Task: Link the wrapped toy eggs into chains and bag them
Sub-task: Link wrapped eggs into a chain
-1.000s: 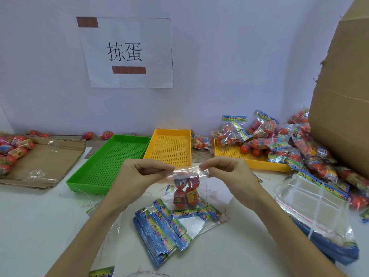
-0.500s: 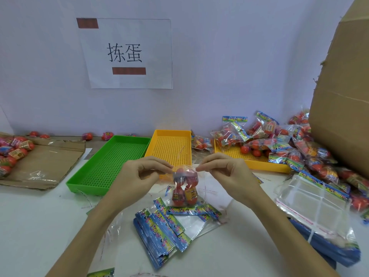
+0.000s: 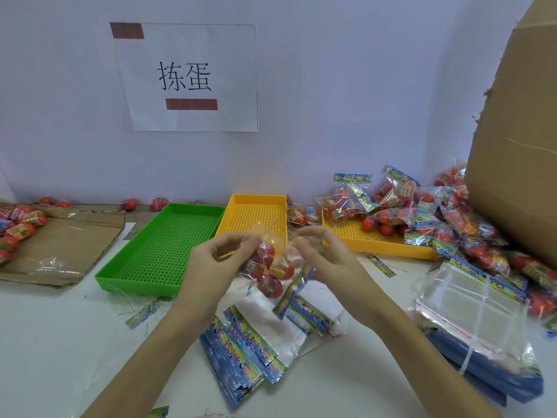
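Both hands hold a clear bag of red toy eggs above the table's middle. My left hand pinches its left side near the top. My right hand grips the right side, where the bag's printed header strip hangs down. The bag is tilted and blurred. Under it lies a fan of empty header bags. Filled bags are heaped at the right over a yellow tray. Loose wrapped eggs lie at the far left.
An empty green tray and an empty yellow tray stand behind my hands. Flattened cardboard lies at the left, a tall cardboard box at the right. A bundle of clear bags lies front right. A paper sign hangs on the wall.
The bag was held flat and stretched by its top edge between both hands. Now it is turned and tilted, the header strip has swung down to the right, and my hands have shifted their hold.
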`<state>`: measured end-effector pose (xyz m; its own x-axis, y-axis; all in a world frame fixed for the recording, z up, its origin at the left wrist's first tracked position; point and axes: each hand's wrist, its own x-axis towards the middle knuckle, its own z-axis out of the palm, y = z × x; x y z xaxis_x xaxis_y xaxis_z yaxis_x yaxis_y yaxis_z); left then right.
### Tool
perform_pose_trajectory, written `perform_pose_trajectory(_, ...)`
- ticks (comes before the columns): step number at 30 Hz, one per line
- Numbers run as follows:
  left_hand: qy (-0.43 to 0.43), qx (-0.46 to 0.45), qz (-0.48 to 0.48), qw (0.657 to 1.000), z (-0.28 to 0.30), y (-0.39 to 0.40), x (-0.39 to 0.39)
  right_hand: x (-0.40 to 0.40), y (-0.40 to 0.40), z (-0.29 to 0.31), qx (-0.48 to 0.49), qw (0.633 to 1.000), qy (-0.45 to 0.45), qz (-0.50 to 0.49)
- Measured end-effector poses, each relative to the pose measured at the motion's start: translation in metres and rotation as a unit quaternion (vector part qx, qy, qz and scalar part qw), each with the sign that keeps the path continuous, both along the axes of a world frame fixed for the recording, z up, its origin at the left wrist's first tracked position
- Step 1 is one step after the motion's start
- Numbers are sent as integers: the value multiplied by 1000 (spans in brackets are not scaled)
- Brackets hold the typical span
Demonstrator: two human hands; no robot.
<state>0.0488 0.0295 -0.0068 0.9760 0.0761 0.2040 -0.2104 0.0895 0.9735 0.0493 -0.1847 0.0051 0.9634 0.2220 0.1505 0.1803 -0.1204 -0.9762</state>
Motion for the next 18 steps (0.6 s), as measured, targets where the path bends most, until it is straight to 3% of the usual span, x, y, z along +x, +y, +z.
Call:
perform_pose_trajectory(3,51,-93,-8,994,2,-1,0,0,4,-4,-42,999,1,-2)
perform_pose_trajectory(7,81,-67,-10,994,0,3,2,-1,7,-6,-37,999,-14,-24)
perform_pose_trajectory(12,114,-121,-42,985,0,6,4,-2,8,-4,-33,998,-12,-45)
perform_pose_trajectory(18,127,-189,-58,972,-1,9,9,-4,8,4,64,996,55,-41)
